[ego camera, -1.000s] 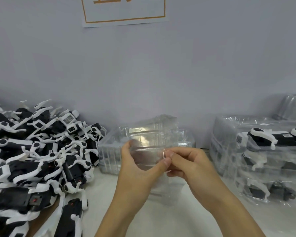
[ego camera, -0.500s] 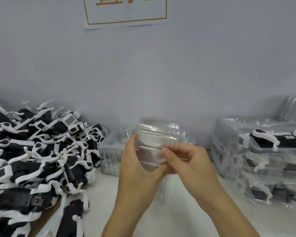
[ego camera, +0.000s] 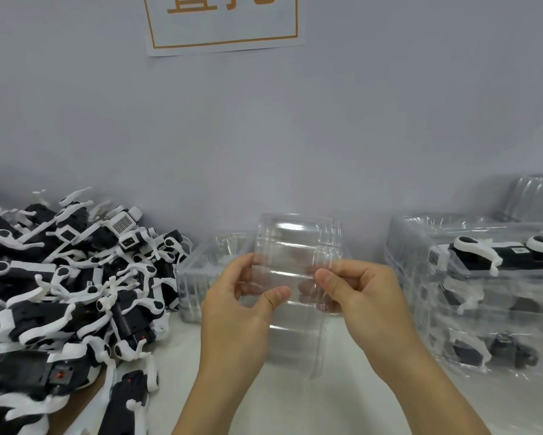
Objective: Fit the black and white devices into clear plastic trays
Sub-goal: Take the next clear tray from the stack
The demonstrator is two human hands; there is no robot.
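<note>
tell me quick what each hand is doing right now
Left hand: pinches the clear tray, empty, by its left side.
Right hand: pinches the same tray's right side.

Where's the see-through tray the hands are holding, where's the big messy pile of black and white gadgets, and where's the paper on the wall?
clear tray (ego camera: 297, 243), head view, its upper ribbed wall.
device pile (ego camera: 60, 284), head view, middle of the heap.
paper sign (ego camera: 223, 29), head view, its lower white part.
</note>
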